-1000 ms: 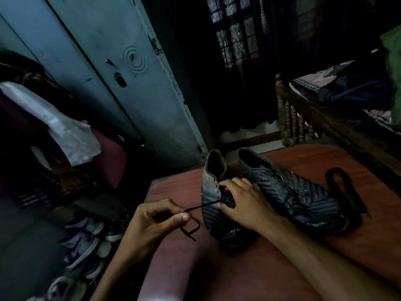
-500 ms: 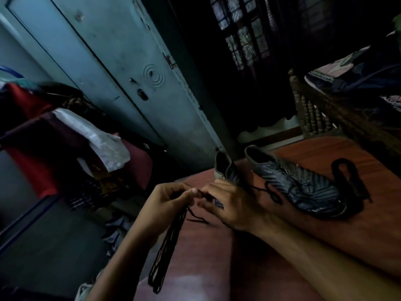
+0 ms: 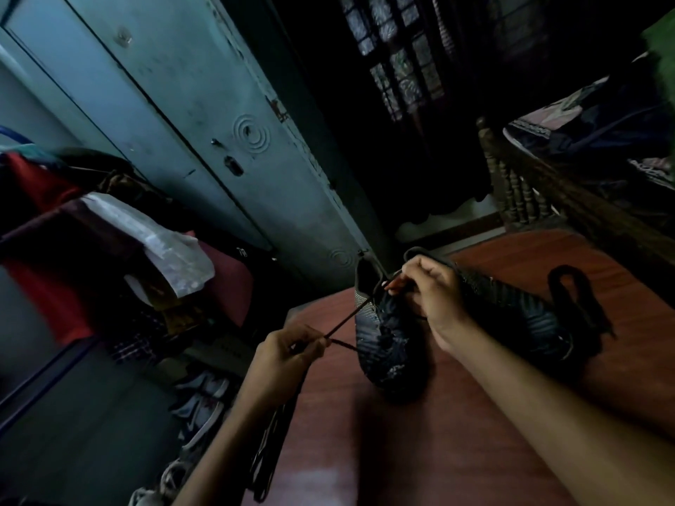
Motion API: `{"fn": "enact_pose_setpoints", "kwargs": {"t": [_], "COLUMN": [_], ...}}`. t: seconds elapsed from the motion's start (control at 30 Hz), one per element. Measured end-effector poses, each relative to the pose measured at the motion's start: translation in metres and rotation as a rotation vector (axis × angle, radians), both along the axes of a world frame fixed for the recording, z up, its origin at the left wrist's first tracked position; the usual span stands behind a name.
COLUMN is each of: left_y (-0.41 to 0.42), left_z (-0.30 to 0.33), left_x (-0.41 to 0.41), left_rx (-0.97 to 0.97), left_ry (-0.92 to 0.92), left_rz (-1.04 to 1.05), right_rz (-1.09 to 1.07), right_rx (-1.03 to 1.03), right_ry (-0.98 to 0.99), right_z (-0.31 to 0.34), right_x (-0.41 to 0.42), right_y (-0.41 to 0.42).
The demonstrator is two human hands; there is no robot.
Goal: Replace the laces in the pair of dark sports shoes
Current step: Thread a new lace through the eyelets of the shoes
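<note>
Two dark sports shoes lie on the reddish wooden table (image 3: 420, 451). The near shoe (image 3: 387, 341) points its toe toward me; the far shoe (image 3: 518, 312) lies behind my right arm. A thin dark lace (image 3: 350, 315) runs taut from the near shoe's upper eyelets down to my left hand (image 3: 288, 356), which pinches it off the table's left edge. More dark lace (image 3: 270, 454) hangs below that hand. My right hand (image 3: 431, 294) pinches the lace at the near shoe's opening. Another black lace (image 3: 573, 301) lies coiled to the right of the far shoe.
A blue-grey metal cupboard (image 3: 204, 140) stands behind the table. Clothes and a white cloth (image 3: 160, 246) pile up at the left. Several shoes (image 3: 201, 407) lie on the floor below. A wooden bed rail (image 3: 540, 191) and bedding are at the right.
My hands, close together half a second ago, have parted. The left hand drew the lace down and left, and the right hand rose to the near shoe's opening. The lace is now taut.
</note>
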State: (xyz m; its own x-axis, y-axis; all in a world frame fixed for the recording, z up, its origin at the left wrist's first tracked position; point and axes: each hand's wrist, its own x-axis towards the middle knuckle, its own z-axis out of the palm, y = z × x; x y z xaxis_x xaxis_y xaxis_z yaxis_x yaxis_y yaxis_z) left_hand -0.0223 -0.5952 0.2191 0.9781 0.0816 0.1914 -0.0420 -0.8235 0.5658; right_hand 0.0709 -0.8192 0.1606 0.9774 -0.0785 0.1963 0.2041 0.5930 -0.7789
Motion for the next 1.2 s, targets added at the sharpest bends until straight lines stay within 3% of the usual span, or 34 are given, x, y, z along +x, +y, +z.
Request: {"fn": "enact_pose_setpoints", "kwargs": {"t": [0.1, 0.23, 0.37, 0.5, 0.63, 0.7, 0.83, 1.2], "left_y": [0.001, 0.006, 0.011, 0.012, 0.004, -0.009, -0.029, 0.004], "left_z": [-0.006, -0.015, -0.029, -0.041, -0.043, -0.042, -0.05, -0.1], "left_x": [0.0, 0.006, 0.014, 0.022, 0.039, 0.045, 0.067, 0.096], "left_rx": [0.095, 0.133, 0.19, 0.219, -0.04, -0.1, -0.05, -0.424], "left_ry": [-0.044, -0.077, -0.119, -0.284, -0.321, -0.301, -0.322, -0.17], "left_rz": [0.082, 0.157, 0.218, 0.191, 0.042, -0.067, -0.215, -0.246], "right_rz": [0.07, 0.096, 0.083, -0.052, -0.295, -0.421, -0.16, -0.332], "right_rx": [0.155, 0.189, 0.082, -0.096, -0.522, -0.73, -1.026, -1.032], "right_ry": [0.043, 0.092, 0.069, -0.013, -0.066, -0.238, -0.531, -0.318], "right_z": [0.003, 0.002, -0.003, -0.013, -0.024, -0.024, -0.026, -0.04], "right_x": [0.002, 0.004, 0.007, 0.017, 0.023, 0.016, 0.005, 0.012], "right_y": [-0.009, -0.011, -0.009, -0.01, -0.007, -0.011, 0.001, 0.0]}}
